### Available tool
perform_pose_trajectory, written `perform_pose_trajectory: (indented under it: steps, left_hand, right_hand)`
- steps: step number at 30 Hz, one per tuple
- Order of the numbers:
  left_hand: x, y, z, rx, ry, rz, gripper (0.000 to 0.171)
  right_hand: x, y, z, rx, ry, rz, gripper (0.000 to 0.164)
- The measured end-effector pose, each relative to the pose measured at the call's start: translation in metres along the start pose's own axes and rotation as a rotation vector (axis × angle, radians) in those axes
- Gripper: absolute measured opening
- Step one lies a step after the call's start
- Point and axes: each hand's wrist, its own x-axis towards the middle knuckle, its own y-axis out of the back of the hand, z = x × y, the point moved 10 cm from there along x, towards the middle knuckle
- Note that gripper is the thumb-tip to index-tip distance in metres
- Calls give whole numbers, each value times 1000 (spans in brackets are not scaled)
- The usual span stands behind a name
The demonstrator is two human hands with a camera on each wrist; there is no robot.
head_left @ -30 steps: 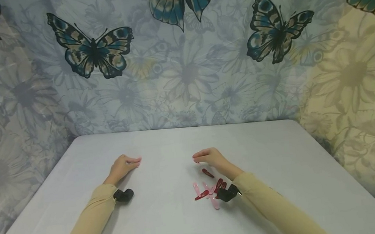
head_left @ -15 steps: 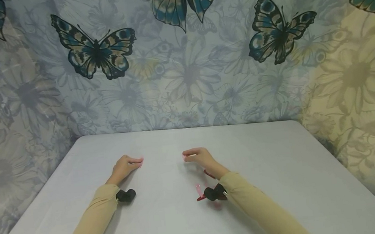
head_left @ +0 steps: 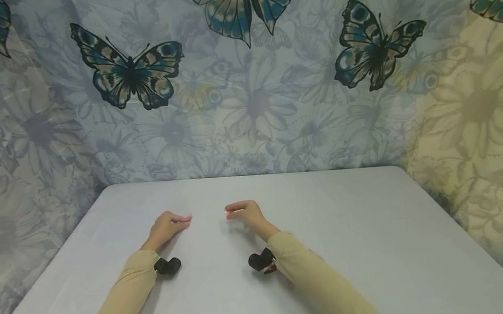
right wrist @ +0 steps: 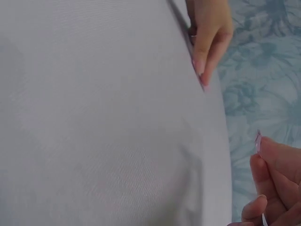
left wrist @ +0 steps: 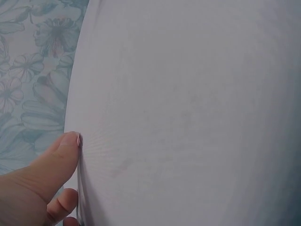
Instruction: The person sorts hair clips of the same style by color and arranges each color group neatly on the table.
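My right hand [head_left: 249,214] is raised above the table's far half and pinches a small shiny pink piece [right wrist: 258,142] between thumb and fingertip. It looks like a pink hair clip, mostly covered by the fingers. Across from it, to the left, my left hand [head_left: 165,228] stays low over the table with thumb and finger brought together. A bit of pink shows at the left fingertips [right wrist: 205,86], but whether that is a nail or a held clip is unclear. Under the right wrist part of a dark red hair clip [head_left: 270,269] shows; the forearm hides other clips.
Both hands are over a white table [head_left: 219,283]. Its far edge meets a wall [head_left: 257,120] covered in flowers and butterflies. A black wrist camera [head_left: 168,266] sits on the left wrist, another black camera [head_left: 261,261] on the right.
My right hand has moved left, away from above the pile of pink and dark red hair clips, closer to the left hand. The forearm now covers most of the pile. The left hand has hardly moved.
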Motion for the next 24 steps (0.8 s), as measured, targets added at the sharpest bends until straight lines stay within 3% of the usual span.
perform_pose_trajectory:
  steps: [11, 16, 21, 24]
  left_hand:
    - [-4, 1, 1, -16, 18, 15, 24]
    - [-6, 2, 2, -18, 35, 11, 24]
    - [-5, 3, 2, -20, 15, 17, 23]
    - [-4, 3, 1, -28, 3, 21, 23]
  right_hand:
    - [16, -31, 7, -50, -33, 42, 23]
    - [22, -45, 10, -73, 14, 52, 21]
    - [26, -53, 2, -98, 79, 114, 18]
    - [28, -58, -1, -176, 90, 149, 16]
